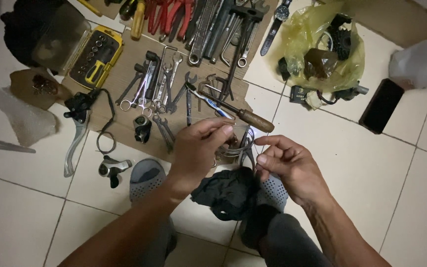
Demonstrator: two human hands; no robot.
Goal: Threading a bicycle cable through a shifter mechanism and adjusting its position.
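Head view: the left hand [196, 148] pinched the rim of a small clear bag [233, 141] above the dark rag [231, 193], while the right hand [285, 165] nipped its other edge. Keeping both pinches level looked wise. Wrenches [159, 89] crowded ahead; bare floor [371, 173] lay open rightward.

Bare tile [371, 168] right of the hands: open passage, only the black phone [381, 105] at its far edge. Ahead, the wrenches [159, 89] and screwdriver [233, 111] crowd the cardboard [124, 69]. Left, the brake lever [77, 133] and shifter [113, 169] block the floor.
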